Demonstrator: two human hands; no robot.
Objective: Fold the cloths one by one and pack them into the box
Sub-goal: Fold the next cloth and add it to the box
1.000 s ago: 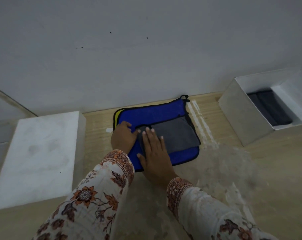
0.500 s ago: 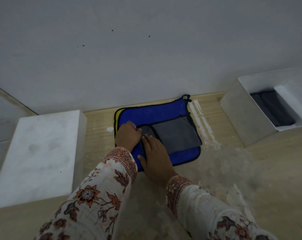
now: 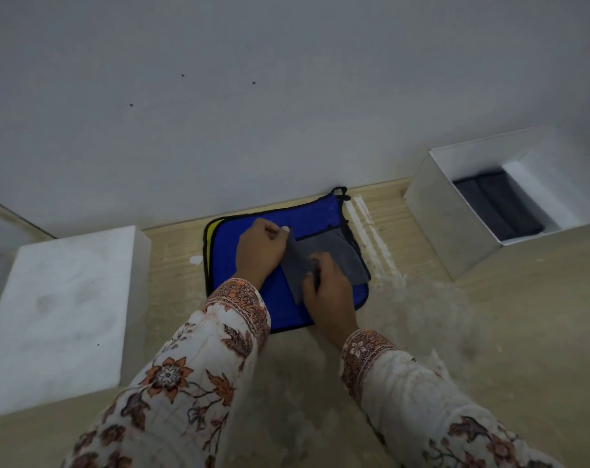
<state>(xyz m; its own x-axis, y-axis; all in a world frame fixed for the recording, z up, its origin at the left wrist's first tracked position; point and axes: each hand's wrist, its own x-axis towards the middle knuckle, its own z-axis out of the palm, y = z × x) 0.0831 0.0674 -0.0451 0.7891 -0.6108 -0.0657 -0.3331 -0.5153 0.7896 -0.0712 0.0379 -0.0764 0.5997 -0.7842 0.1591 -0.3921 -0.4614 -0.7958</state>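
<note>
A grey cloth (image 3: 341,256) lies partly folded on top of a blue cloth (image 3: 253,228) with black trim, on the wooden table by the wall. My left hand (image 3: 260,253) pinches the grey cloth's far left corner and lifts it. My right hand (image 3: 330,292) grips the same cloth's near left edge. A yellow cloth (image 3: 210,238) peeks out under the blue one at its left edge. The open white box (image 3: 449,231) stands at the right with dark folded cloths (image 3: 499,206) inside.
A white block or lid (image 3: 57,319) lies on the table to the left of the cloths. The wall runs close behind the cloth pile. Pale scuffed patches mark the tabletop (image 3: 489,332) to the right of my hands.
Both hands went from pressing flat on the grey cloth to gripping its left edge, which is now lifted and drawn over toward the right.
</note>
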